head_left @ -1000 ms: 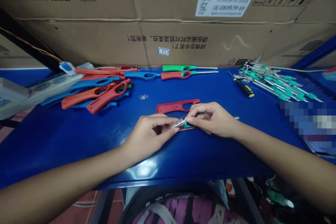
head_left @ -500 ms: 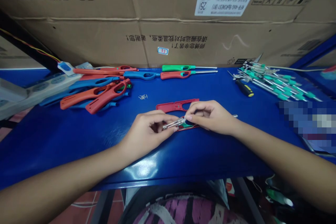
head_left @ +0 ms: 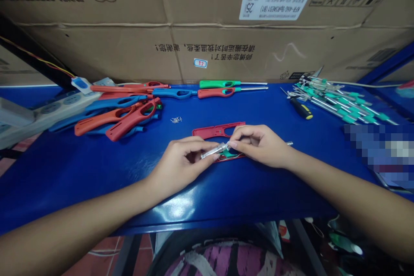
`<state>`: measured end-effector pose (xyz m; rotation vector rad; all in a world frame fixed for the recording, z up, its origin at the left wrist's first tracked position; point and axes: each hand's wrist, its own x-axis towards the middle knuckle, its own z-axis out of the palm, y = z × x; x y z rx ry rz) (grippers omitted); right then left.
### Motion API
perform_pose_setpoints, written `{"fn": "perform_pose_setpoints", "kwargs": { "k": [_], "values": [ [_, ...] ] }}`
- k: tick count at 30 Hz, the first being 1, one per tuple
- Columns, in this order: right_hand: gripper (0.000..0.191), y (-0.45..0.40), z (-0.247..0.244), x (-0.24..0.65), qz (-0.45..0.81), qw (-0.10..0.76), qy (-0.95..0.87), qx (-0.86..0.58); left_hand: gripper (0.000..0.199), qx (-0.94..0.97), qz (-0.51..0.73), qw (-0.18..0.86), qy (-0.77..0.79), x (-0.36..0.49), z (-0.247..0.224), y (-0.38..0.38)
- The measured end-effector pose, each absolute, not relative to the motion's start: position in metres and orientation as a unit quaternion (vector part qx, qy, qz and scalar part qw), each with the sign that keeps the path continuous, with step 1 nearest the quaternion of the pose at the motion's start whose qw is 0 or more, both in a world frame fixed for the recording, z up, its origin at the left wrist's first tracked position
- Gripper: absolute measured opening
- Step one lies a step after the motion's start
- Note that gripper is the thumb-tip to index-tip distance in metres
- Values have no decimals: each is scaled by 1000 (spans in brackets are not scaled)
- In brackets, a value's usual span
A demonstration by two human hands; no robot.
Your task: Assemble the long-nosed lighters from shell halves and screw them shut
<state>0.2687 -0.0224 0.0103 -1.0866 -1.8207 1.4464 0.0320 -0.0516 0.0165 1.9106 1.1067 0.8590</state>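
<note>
Left fingers point(head_left: 208, 164) pinch a clear tube point(head_left: 212, 151) (tilted) — right fingers point(head_left: 241, 147) pinch its other end.

A brown cardboard wall point(head_left: 129, 56) is standing behind a blue table point(head_left: 258, 198), carrying dark printing point(head_left: 206, 47) that is appearing upside down. A white label point(head_left: 276, 3) is sticking to its upper right, and a small sticker point(head_left: 200, 63) is sitting lower. A blue post point(head_left: 386, 64) is slanting on the right. Light point(head_left: 176, 207) is gleaming off the glossy tabletop near the front edge, and reddish floor tiles point(head_left: 142, 261) are showing below.
</note>
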Motion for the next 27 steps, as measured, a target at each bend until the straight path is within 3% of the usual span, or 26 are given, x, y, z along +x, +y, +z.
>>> {"fn": "perform_pose_setpoints", "kwargs": {
  "k": [14,27],
  "values": [
    [28,-25,17,269,527,282,-696,-399,25,749,291,397,443,26,24,-46],
    [30,-25,21,274,521,249,-697,-426,11,846,182,279,417,13,32,-41]
  ]
}}
